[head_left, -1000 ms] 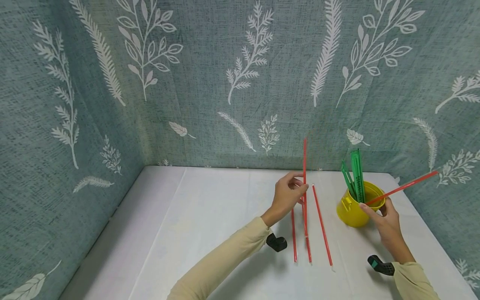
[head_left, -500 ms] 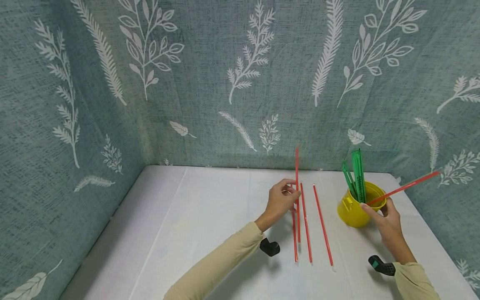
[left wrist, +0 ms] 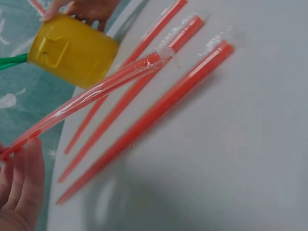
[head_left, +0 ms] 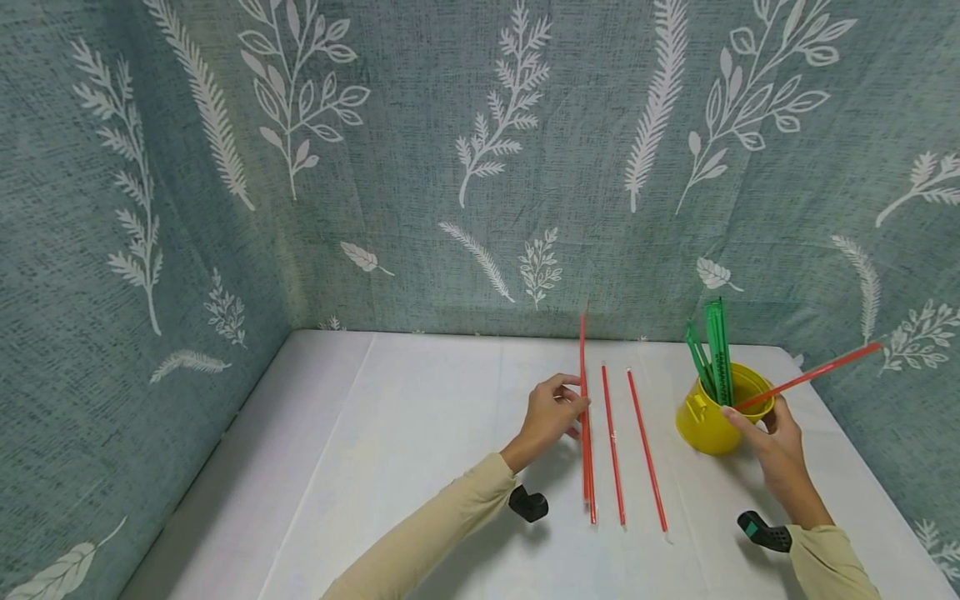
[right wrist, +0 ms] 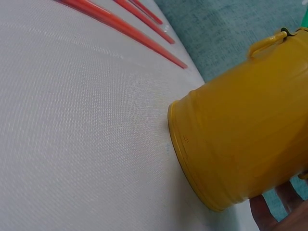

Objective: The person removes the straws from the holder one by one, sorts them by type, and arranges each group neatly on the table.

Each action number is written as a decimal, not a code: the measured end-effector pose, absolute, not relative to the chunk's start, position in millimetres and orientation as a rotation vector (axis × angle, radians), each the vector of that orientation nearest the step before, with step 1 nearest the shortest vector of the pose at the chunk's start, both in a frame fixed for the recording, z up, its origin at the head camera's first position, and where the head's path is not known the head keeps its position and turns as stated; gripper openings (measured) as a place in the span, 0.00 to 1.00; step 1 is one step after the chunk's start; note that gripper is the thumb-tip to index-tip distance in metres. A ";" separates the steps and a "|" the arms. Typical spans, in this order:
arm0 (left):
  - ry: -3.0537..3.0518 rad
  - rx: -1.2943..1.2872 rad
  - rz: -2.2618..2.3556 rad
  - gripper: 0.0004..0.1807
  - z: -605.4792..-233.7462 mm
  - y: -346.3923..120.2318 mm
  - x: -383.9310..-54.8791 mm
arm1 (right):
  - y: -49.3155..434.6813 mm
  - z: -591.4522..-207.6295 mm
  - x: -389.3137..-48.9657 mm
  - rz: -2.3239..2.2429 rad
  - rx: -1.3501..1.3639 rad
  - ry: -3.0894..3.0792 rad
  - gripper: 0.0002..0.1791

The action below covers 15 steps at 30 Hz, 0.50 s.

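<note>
My left hand point(head_left: 542, 423) pinches a red straw in a clear wrapper point(head_left: 582, 346) between thumb and fingers. The held straw slants over three red straws lying on the table, plain in the left wrist view: a near straw point(left wrist: 144, 127), a middle straw point(left wrist: 130, 98) and a far straw point(left wrist: 156, 33). On the right, my right hand point(head_left: 780, 462) grips a yellow bucket point(head_left: 705, 432) near its rim. Several green wrapped straws point(head_left: 718, 350) stand in the bucket, and one red straw point(head_left: 832, 364) leans out to the right.
A white-covered table point(head_left: 405, 417) stretches left of my hands. Green-grey leaf-print curtain point(head_left: 420, 167) closes in the back and sides. Black wrist devices sit on my left wrist point(head_left: 528, 503) and right wrist point(head_left: 763, 531).
My left hand has moved left and toward me with the red straw, from above the middle straw to above the leftmost one. My right hand and the bucket have stayed put.
</note>
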<state>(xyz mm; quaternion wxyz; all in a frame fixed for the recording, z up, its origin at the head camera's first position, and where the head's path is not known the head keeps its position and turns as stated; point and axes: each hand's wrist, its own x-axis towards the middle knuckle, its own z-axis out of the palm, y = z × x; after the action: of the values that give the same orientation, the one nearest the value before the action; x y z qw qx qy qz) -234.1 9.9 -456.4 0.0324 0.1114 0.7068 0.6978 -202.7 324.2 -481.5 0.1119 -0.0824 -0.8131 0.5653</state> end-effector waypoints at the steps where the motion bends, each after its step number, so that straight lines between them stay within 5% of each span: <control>1: 2.171 0.346 2.145 0.16 -454.1 8.4 -231.5 | 324.2 -481.3 -202.7 1.661 -0.240 -2.386 0.41; 15: 2.268 0.262 2.046 0.17 -479.6 5.0 -233.1 | 324.0 -481.0 -202.5 1.673 -0.234 -2.377 0.41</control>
<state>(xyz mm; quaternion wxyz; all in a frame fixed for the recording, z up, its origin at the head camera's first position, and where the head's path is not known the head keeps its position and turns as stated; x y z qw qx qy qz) -233.1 5.0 -479.6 0.0377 0.0855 0.7393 0.6669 -202.5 324.0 -481.0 0.1125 -0.0797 -0.8098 0.5702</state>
